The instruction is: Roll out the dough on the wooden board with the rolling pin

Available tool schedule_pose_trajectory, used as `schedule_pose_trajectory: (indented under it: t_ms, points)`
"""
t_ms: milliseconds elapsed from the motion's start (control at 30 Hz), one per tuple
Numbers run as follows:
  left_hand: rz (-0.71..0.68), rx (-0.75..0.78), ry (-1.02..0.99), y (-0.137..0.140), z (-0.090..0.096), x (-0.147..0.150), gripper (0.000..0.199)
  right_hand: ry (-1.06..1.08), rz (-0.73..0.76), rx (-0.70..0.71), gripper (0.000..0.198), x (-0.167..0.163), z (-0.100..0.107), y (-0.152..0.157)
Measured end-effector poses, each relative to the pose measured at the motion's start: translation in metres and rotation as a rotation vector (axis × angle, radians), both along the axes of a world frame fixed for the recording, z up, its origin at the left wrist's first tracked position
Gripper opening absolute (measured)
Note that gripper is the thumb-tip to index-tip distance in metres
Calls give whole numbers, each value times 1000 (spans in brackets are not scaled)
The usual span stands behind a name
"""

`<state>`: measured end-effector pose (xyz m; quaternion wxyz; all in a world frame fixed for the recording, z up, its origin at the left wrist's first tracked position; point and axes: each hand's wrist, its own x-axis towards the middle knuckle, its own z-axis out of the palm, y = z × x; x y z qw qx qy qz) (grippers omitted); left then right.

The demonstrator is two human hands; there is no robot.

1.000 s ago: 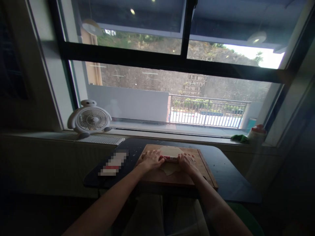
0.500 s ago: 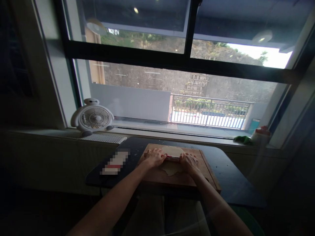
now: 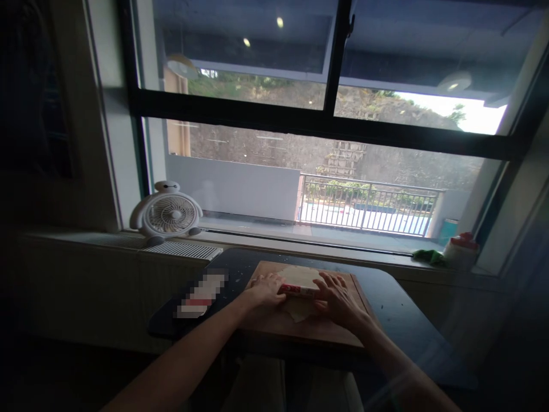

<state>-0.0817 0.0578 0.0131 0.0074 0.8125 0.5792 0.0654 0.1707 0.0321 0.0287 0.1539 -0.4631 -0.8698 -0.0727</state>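
Note:
A short rolling pin [image 3: 298, 290] with a red and white printed band lies across a thin, pale sheet of dough [image 3: 300, 276]. The dough rests on a wooden board [image 3: 274, 330], showing both beyond the pin and on my side of it. Over the pin's left end, my left hand [image 3: 265, 288] is closed, its fingers pointing forward. My right hand [image 3: 338, 297] is at the right end with fingers spread and raised, its thumb low beside the pin. Both hands hide the pin's ends.
The board sits on a dark table [image 3: 398, 309] by a window. A blurred-out flat object [image 3: 203, 294] lies at the table's left. On the sill stand a white fan [image 3: 174, 214], a green cloth [image 3: 430, 257] and a red-topped white bottle [image 3: 461, 250].
My right hand has loosened, its fingers spreading and lifting from the pin's end. The pin's printed band shows more widely and looks turned. The whole view has shifted slightly downward in the picture.

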Motion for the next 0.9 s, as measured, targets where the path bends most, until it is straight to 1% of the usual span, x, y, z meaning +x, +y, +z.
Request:
schedule_pose_trajectory:
  t_ms: [67, 167, 333, 367, 433, 500, 567, 667, 767, 900]
  points:
    - [-10, 3, -12, 1, 3, 0, 55, -34, 93, 11, 62, -3, 2, -5]
    - [-48, 25, -38, -1, 8, -1, 49, -43, 168, 19, 61, -8, 2, -11]
    - [-121, 102, -129, -6, 12, -6, 44, -44, 275, 73, 30, -12, 5, -17]
    - [-123, 103, -134, -8, 13, -7, 44, -44, 296, 77, 28, -12, 7, -18]
    - [-133, 96, -139, -11, 13, -6, 44, -36, 328, 82, 31, -13, 10, -20]
    - [-162, 81, -155, -14, 14, -4, 44, -35, 340, 95, 38, -16, 11, -21]
    - [-205, 60, -178, -18, 15, 0, 46, -34, 325, 112, 40, -18, 9, -22]
    - [-246, 18, -187, -23, 16, 5, 52, -14, 287, 126, 35, -22, 2, -23]
    - [-270, -13, -170, -28, 17, 7, 62, 11, 288, 127, 30, -23, -6, -24]
    - [-346, -7, -188, -36, 22, 8, 73, 86, 270, 93, 30, -21, -10, -20]
